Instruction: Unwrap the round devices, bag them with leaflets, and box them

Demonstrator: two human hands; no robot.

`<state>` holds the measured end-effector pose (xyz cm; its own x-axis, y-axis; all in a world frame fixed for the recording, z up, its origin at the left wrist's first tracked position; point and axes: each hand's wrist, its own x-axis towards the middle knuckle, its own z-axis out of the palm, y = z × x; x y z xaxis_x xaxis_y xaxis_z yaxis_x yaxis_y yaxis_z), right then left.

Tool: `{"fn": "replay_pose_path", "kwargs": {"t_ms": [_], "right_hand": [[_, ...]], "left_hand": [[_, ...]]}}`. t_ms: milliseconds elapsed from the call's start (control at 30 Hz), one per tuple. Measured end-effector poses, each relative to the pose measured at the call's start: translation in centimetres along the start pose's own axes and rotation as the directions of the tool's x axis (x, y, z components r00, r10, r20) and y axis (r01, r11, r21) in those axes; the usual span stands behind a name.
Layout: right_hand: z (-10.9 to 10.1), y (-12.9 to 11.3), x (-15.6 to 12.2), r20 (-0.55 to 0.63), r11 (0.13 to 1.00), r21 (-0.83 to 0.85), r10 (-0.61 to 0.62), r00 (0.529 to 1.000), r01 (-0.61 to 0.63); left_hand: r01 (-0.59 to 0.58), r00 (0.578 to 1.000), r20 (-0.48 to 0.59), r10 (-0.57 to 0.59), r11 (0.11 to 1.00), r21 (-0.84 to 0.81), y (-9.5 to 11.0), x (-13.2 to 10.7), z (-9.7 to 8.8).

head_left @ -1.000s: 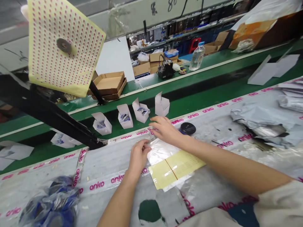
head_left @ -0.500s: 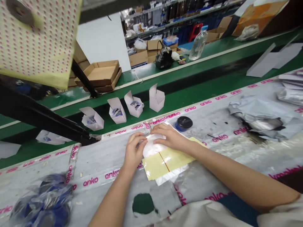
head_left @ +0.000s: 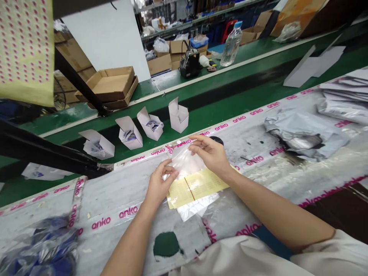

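A thin, clear-looking plastic bag (head_left: 186, 163) is spread on the worktable between my hands. My left hand (head_left: 160, 180) pinches its left edge between thumb and fingers. At the bag's upper right edge, my right hand (head_left: 211, 153) is closed on the plastic, thumb against the fingertips. Just below lies a yellow sheet (head_left: 202, 182) with a brown line across it, and whitish plastic (head_left: 198, 205) sticks out from under the sheet. Behind my right hand, a round black-topped container (head_left: 217, 140) is mostly hidden.
Open white boxes (head_left: 130, 134) holding bluish wrapped items stand on the green conveyor (head_left: 230, 99). Several bagged blue things (head_left: 43, 245) lie at the lower left. A torn grey bag (head_left: 304, 132) is at right. A black post (head_left: 51, 145) slants in from the left.
My right hand has lifted and moved up along the bag, drawing the plastic out. The left hand remains at the left edge. The camera view has shifted slightly.
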<state>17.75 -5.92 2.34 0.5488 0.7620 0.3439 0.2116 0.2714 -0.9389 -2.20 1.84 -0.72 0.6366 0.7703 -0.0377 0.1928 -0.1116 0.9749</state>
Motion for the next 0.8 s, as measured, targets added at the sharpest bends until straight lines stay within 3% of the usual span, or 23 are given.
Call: {"fn": "replay_pose_path", "kwargs": {"t_ms": [100, 167, 267, 333, 367, 433, 500, 533, 700, 800], "right_hand": [[-0.6, -0.8, 0.6, -0.077, 0.996, 0.084, 0.002, 0.997, 0.005], [-0.9, -1.3, 0.9, -0.11, 0.991, 0.133, 0.004, 0.994, 0.011], [-1.1, -2.0, 1.3, -0.064, 0.967, 0.252, 0.062, 0.996, -0.044], [-1.3, -2.4, 1.4, 0.018, 0.921, 0.36, 0.152, 0.988, -0.148], [-1.5, -2.6, 1.4, 0.077, 0.88, 0.419, 0.212, 0.974, -0.225], [-1.7, -3.0, 1.3, 0.212, 0.764, 0.516, 0.324, 0.922, -0.388], [-1.9, -3.3, 1.0, 0.32, 0.67, 0.547, 0.386, 0.865, -0.501], [-1.9, -3.3, 0.9, 0.345, 0.659, 0.537, 0.397, 0.85, -0.526], [-1.3, -2.4, 0.3, 0.261, 0.769, 0.436, 0.389, 0.884, -0.467], [-0.7, -2.1, 0.0, 0.218, 0.802, 0.427, 0.357, 0.908, -0.418]], "left_hand": [[-0.027, 0.999, -0.019, 0.028, 0.999, 0.031, 0.1, -0.3, -0.1], [-0.091, 0.991, -0.092, 0.097, 0.994, 0.068, 0.8, -0.5, -0.2], [-0.215, 0.946, -0.232, 0.227, 0.973, 0.079, 2.8, -0.4, -0.1], [-0.196, 0.953, -0.248, 0.172, 0.978, -0.074, 4.6, 0.3, 0.1], [-0.132, 0.974, -0.209, 0.087, 0.969, -0.21, 5.4, 0.7, 0.3], [0.074, 0.994, -0.032, -0.1, 0.886, -0.457, 6.8, 1.9, 0.9], [0.208, 0.978, 0.121, -0.169, 0.812, -0.545, 7.6, 3.0, 1.8], [0.21, 0.977, 0.145, -0.156, 0.816, -0.538, 7.8, 3.5, 2.2], [-0.074, 0.995, 0.037, 0.092, 0.94, -0.334, 7.3, 5.0, 3.9], [-0.159, 0.987, -0.009, 0.161, 0.963, -0.218, 6.6, 5.0, 3.7]]}}
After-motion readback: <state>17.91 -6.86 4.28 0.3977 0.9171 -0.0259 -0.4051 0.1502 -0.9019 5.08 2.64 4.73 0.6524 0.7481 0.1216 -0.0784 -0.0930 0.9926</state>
